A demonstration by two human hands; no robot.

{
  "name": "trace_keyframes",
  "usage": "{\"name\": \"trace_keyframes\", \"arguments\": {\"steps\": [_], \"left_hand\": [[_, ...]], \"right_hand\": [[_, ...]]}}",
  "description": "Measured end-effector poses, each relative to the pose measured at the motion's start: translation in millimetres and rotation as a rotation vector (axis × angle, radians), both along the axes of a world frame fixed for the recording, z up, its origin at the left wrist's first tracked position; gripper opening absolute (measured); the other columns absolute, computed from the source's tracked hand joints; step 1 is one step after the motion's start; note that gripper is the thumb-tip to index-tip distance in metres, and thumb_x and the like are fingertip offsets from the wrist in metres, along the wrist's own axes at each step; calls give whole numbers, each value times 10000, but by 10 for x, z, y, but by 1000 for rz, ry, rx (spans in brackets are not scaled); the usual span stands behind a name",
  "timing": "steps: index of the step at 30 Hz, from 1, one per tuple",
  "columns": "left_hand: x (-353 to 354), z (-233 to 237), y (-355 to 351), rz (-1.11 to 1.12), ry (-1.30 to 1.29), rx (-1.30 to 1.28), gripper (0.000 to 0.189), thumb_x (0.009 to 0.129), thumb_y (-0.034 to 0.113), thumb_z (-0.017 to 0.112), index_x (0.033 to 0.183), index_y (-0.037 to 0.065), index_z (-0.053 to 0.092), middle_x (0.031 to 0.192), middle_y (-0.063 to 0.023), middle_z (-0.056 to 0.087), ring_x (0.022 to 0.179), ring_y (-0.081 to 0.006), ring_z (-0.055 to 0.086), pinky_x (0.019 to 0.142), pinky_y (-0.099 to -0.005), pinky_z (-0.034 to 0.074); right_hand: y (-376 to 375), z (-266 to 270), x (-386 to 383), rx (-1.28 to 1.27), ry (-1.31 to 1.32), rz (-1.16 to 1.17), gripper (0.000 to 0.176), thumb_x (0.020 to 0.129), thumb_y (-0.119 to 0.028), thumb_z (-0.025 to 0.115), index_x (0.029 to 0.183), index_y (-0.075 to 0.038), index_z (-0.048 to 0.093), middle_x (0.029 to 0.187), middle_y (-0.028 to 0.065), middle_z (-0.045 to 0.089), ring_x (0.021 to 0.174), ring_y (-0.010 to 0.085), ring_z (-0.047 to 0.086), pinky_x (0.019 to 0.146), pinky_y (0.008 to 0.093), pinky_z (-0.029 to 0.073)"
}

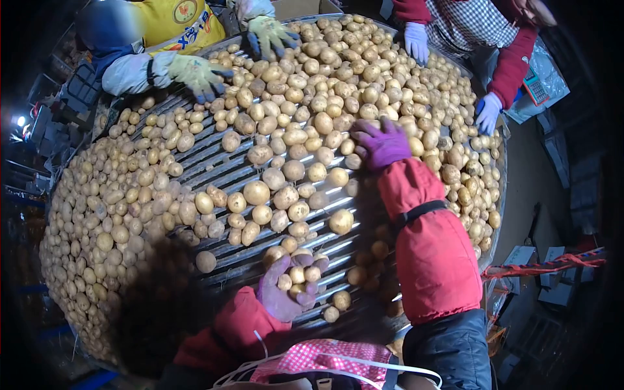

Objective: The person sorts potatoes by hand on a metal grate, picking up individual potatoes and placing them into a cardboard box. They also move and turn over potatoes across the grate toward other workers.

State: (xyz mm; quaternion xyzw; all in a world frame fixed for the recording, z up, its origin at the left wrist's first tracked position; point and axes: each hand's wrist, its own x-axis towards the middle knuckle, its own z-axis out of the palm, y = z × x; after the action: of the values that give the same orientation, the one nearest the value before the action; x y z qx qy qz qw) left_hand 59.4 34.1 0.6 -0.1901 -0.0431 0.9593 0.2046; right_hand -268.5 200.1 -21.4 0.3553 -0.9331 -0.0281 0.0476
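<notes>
Potatoes (294,170) of mixed sizes cover a slatted metal sorting table (224,170). My left hand (278,298), in a purple glove, is palm up near the front edge. Its fingers curl round several small potatoes (297,275). Farther out, my right hand (385,144), also gloved in purple, lies back up on the potatoes with its fingers extended. Whatever is under that palm is hidden. Both forearms wear red sleeve covers, the right one (432,250) with a dark band near the wrist.
Across the table a co-worker's two pale-gloved hands (198,77) rest by the potatoes. Another person's lilac-gloved hands (416,42) touch the far right side. A calculator (535,88) lies beyond the right rim, and a red cord (546,263) runs off to the right.
</notes>
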Motion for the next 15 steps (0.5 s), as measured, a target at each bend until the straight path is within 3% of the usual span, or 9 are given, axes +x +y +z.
{"name": "trace_keyframes", "arguments": {"steps": [1,2,3,5,8,11,14,15], "left_hand": [[15,-2,-25,20,-23,-67,406,940,437,533,1145,95,614,1306,-145,534,822,-201,565,597,-257,442],[10,-25,-59,37,-51,-71,404,941,430,534,1149,92,609,1304,-148,535,823,-203,565,605,-261,443],[16,-47,-80,55,-80,-72,402,942,423,536,1154,89,605,1302,-152,536,824,-204,566,612,-264,445],[47,-80,-98,85,-71,-78,390,942,412,540,1153,90,606,1306,-155,534,831,-205,563,626,-276,449],[44,-4,-123,102,-77,-75,377,941,400,545,1146,91,612,1316,-158,533,842,-205,557,642,-290,450],[58,-55,-71,105,-119,-65,360,933,379,557,1143,93,616,1331,-161,533,850,-213,548,667,-306,451],[47,-72,-85,98,-161,-72,353,925,360,564,1153,95,610,1337,-155,533,850,-220,549,681,-319,456],[23,-3,-49,90,-120,-153,389,931,383,537,1216,126,603,1295,-93,564,811,-185,577,627,-271,459]], "right_hand": [[85,72,-32,108,109,-52,368,835,-397,591,1193,-316,600,1387,-32,485,1249,299,441,1068,496,312],[168,89,-181,101,-2,-82,346,800,-363,603,1140,-302,611,1311,-35,522,1221,292,452,1060,509,310],[286,44,-264,0,79,-75,336,761,-339,620,1093,-285,618,1252,-35,543,1221,299,449,1055,524,304],[435,78,-358,20,105,-173,352,754,-338,628,1100,-277,624,1262,-10,548,1227,295,452,1058,528,298],[287,99,-373,-24,458,-346,390,752,-360,654,1119,-230,636,1278,44,570,1218,281,489,1028,525,332],[-391,399,-133,97,-240,-287,397,735,-337,665,1114,-219,671,1179,64,658,1145,277,585,1002,471,391],[-561,160,-43,104,-271,-273,329,772,-326,637,1080,-219,678,1143,59,670,1144,276,580,1005,470,380],[-593,117,-37,89,-255,-279,308,784,-323,627,1069,-219,680,1131,57,673,1144,275,579,1006,470,377]]}}
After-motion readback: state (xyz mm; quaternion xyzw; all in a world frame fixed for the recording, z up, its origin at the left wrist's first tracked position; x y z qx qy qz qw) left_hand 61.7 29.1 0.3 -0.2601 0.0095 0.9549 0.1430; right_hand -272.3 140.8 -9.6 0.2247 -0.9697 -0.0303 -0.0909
